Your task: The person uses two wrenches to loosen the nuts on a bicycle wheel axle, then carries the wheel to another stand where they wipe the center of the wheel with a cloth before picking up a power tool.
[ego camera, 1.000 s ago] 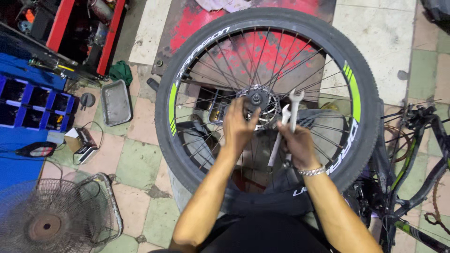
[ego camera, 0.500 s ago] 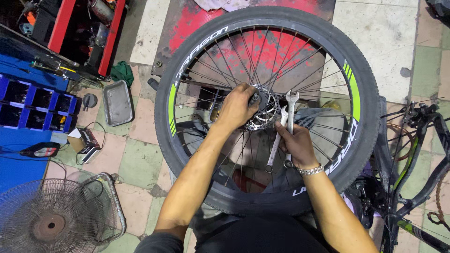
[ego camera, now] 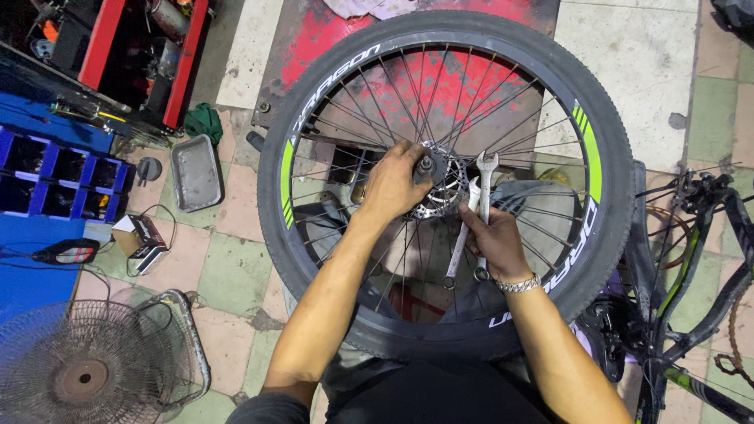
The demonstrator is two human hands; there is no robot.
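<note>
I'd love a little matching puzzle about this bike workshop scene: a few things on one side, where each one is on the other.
Things:
1. left hand
2. wrenches
3. metal tray
4. fan

Places:
A. bottom left corner, on the floor
B. in the right hand
C. on the hub of the bicycle wheel
D. on the floor left of the wheel, below a green rag

Pairs: 1-C, 2-B, 3-D, 4-A

fan (ego camera: 82, 369): cut by bottom edge | hub (ego camera: 426, 165): half under left hand (ego camera: 393, 184)
</note>
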